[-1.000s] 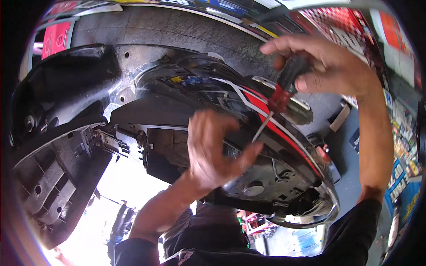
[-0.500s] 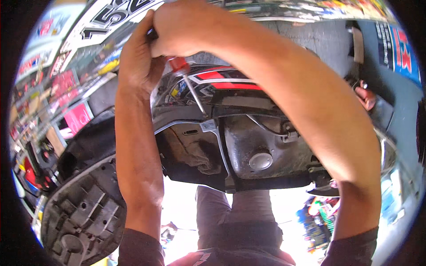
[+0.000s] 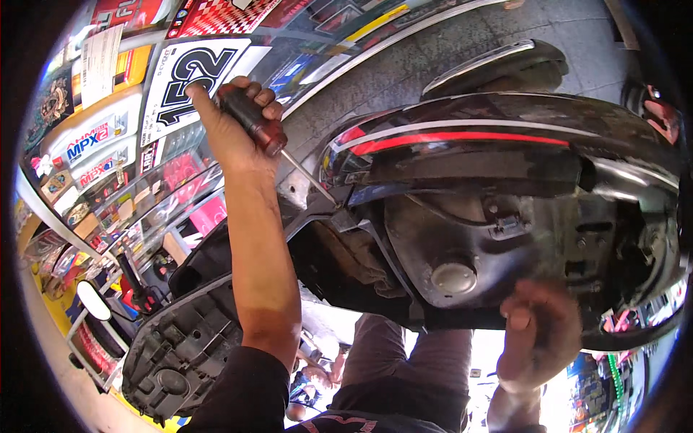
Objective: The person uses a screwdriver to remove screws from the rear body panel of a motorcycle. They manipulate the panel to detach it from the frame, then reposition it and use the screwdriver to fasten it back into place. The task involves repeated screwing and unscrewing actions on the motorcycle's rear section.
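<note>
My left hand [image 3: 245,130] is closed around the black and red handle of a screwdriver [image 3: 253,119]. Its thin metal shaft slants down to the right, with the tip at the dark bracket [image 3: 345,215] on the rim of an opened motorcycle body. My right hand [image 3: 541,335] hovers over the near edge of that body, apart from the screwdriver. Motion blur smears its bent fingers, and whether anything is in them does not show. Below the bracket, a metal tank [image 3: 411,231] with a round cap [image 3: 455,278] sits beside a dark hollow holding something brown and crumpled [image 3: 361,263].
A glossy black side panel [image 3: 462,130] with red and white stripes runs along the far side. At left lies a seat [image 3: 180,353], underside up. Behind stands a glass display case [image 3: 180,162] with boxes and stickers. Another dark panel [image 3: 498,68] rests on the tiled floor.
My right hand has come off the screwdriver and dropped to the near right. My left hand now grips the handle alone, tip still at the bracket. The view has shifted.
</note>
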`<act>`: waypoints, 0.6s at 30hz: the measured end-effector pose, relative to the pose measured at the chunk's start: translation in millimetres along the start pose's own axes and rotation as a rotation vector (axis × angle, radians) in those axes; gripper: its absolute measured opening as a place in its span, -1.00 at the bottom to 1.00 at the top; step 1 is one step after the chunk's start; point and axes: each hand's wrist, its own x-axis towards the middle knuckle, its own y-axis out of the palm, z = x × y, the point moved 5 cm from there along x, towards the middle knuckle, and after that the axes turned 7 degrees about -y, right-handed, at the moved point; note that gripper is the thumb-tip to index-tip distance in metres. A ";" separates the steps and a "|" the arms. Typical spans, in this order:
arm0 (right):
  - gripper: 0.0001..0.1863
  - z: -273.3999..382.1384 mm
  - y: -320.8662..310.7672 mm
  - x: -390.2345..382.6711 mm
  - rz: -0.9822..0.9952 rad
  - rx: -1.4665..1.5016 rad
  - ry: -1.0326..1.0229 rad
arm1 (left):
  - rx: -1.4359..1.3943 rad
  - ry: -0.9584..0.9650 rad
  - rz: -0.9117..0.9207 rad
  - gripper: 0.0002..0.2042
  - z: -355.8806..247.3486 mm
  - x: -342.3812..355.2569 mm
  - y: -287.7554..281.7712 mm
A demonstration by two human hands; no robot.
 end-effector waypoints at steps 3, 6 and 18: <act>-0.76 -35.4 12.8 -33.3 0.011 0.008 -0.047 | 0.024 0.035 -0.061 -0.48 -5.9 -6.1 -7.0; -0.82 -53.0 30.1 -26.6 0.055 -0.048 -0.065 | 0.096 0.064 -0.117 -0.54 -10.4 -4.5 -22.0; -0.82 -55.2 41.1 -17.6 -0.002 -0.089 0.029 | 0.104 0.011 0.009 -0.61 -0.4 -2.7 -15.0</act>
